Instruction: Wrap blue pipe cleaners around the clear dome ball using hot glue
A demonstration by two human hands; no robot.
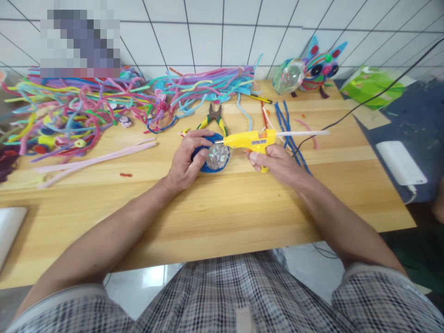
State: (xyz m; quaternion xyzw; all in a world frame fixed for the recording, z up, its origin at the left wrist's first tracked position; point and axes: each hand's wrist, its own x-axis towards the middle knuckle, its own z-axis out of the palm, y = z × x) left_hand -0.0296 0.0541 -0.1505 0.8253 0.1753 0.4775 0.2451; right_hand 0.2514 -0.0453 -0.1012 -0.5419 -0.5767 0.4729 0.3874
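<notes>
My right hand is wrapped round the handle of a yellow glue gun, with a long clear glue stick jutting from its back end. The gun's metal nozzle points left, at a clear round plastic piece partly wound with blue pipe cleaner. My left hand grips this wound piece from its left side, thumb and fingers on the blue winding. Whether the nozzle touches the winding I cannot tell. Just behind it lie pliers with yellow and green handles, jaws pointing away.
Heaps of coloured pipe cleaners cover the table's back left. Blue pipe cleaners lie right of the gun. A decorated plastic-bottle animal stands at the back right, near a green packet. A black cord crosses the right side.
</notes>
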